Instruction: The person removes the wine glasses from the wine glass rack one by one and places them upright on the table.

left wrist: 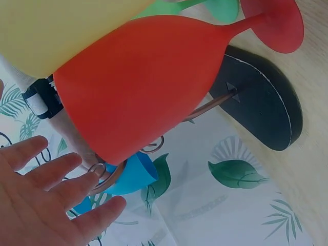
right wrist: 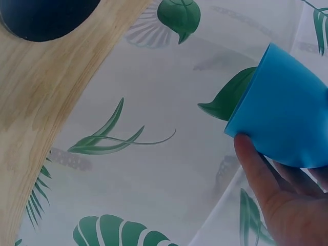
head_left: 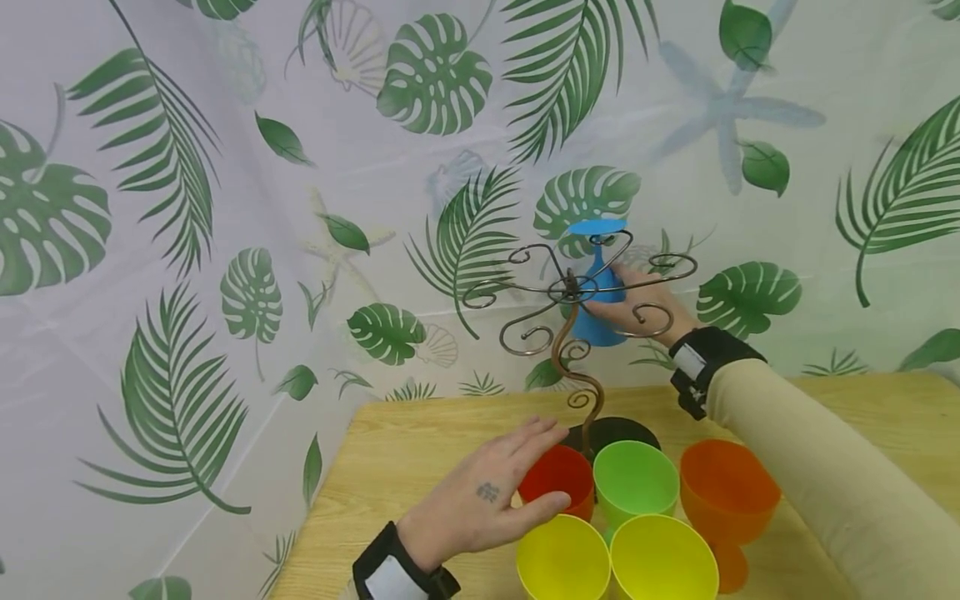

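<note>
A blue plastic goblet (head_left: pixel 598 332) is upside down among the upper arms of a metal stemware rack (head_left: pixel 597 402), its foot above one curled hook. My right hand (head_left: pixel 648 307) grips its bowl from the right; in the right wrist view, fingers (right wrist: pixel 256 171) lie along the blue bowl (right wrist: pixel 287 110). Lower down, my left hand (head_left: pixel 487 500) is held out with fingers extended beside an upright red goblet (head_left: pixel 553 479). The left wrist view shows those fingers (left wrist: pixel 66 189) spread, holding nothing.
Around the rack's black base (head_left: pixel 626 429) stand a green goblet (head_left: pixel 637 479), an orange goblet (head_left: pixel 731 492) and two yellow goblets (head_left: pixel 562 560), all upright on the wooden table (head_left: pixel 420 433). A leaf-print cloth (head_left: pixel 255 208) hangs behind the table.
</note>
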Motion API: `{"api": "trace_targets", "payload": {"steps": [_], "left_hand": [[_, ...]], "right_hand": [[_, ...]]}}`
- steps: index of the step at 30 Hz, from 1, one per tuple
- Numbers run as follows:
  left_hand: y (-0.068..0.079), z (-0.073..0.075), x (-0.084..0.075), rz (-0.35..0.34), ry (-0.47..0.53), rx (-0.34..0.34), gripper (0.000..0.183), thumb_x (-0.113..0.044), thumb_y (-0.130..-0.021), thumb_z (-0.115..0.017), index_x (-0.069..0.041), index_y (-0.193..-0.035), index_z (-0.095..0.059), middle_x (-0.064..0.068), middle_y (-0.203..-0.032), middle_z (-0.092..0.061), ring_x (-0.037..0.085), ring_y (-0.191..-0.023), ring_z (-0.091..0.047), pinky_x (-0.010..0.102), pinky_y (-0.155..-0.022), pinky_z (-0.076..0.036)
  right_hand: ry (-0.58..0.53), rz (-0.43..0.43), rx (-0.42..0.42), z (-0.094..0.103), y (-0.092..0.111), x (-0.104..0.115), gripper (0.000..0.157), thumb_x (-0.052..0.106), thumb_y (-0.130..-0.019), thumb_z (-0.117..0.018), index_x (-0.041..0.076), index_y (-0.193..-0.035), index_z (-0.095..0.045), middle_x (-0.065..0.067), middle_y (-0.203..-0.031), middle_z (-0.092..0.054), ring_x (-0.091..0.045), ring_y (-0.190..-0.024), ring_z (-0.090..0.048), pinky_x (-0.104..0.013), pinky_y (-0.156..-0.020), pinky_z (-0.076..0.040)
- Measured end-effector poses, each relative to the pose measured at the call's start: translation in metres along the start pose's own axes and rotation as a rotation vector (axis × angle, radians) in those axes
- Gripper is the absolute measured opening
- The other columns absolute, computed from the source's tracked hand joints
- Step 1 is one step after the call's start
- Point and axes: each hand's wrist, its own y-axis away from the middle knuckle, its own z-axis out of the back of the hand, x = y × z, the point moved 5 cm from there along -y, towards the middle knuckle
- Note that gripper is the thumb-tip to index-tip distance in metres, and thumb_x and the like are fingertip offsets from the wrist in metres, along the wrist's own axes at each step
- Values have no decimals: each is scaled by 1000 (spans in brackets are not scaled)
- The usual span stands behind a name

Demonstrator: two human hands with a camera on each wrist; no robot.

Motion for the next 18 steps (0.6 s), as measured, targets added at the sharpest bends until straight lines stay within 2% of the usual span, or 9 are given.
{"api": "trace_targets", "payload": {"steps": [4, 8, 12, 18], "left_hand": [[0, 0, -2, 4, 6, 11, 64, -51, -104, -49, -19, -158, -38, 2, -163, -39, 23, -151, -37, 51, -116, -41], [0, -3, -4, -6, 8, 14, 63, -50, -104, -50, -17, -156, -40, 2, -162, -40, 24, -149, -39, 50, -115, -42], [1, -4, -7, -7, 31, 15, 61, -49, -104, -50, -17, -156, -41, 0, -162, -40, 23, -149, -39, 50, -115, -42], [1, -3, -8, 0, 53, 16, 61, -48, -104, -51, -19, -157, -40, -1, -162, -39, 22, -150, -38, 51, -115, -42]], "right_hand": [[-25, -15, 26, 3, 1, -6, 98, 54, -96, -61, -3, -161, -15, -38, -155, -34, -54, -138, -41, -63, -108, -44], [-44, 14, 21, 11, 9, -8, 96, 49, -97, -62, -4, -161, -15, -38, -155, -33, -55, -138, -41, -64, -109, -42], [-14, 59, -8, 18, 16, -8, 92, 44, -98, -63, -6, -160, -17, -40, -153, -35, -57, -134, -45, -65, -107, -43], [59, 104, -59, 27, 24, -10, 89, 43, -97, -65, -9, -157, -24, -43, -141, -48, -58, -122, -56, -63, -97, -51]]}}
